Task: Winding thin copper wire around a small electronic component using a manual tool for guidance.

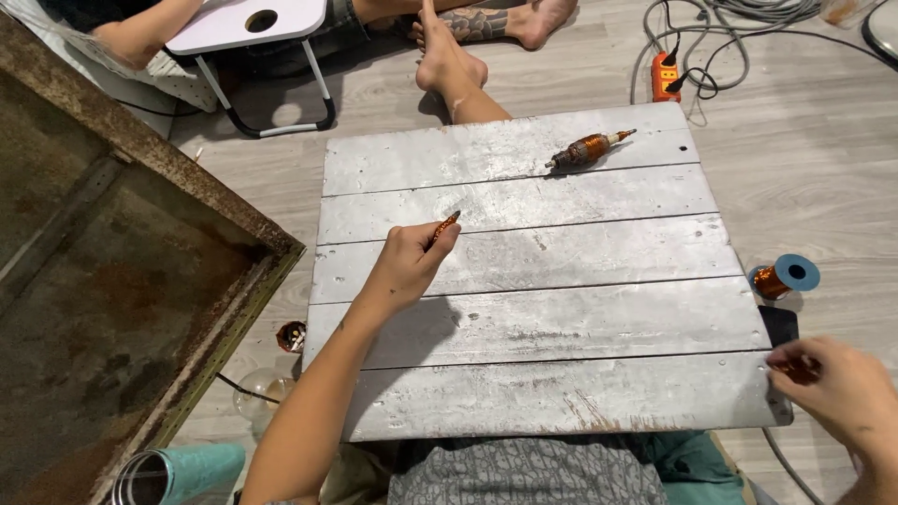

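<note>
My left hand [407, 266] hovers over the grey plank board [561, 309] and pinches a small copper-coloured coil piece [446, 224] between thumb and fingers. My right hand [842, 383] is at the board's right front corner, fingers closed on a small copper-coloured bit [795, 369]. A motor armature wound with copper wire [587, 150] lies at the far side of the board, apart from both hands.
A spool of copper wire with a blue flange [784, 277] lies on the floor to the right. An orange power strip [665, 77] with cables sits far right. A rusty metal frame [140, 150] fills the left. Another person's feet [449, 61] and a white folding table [248, 23] lie beyond the board.
</note>
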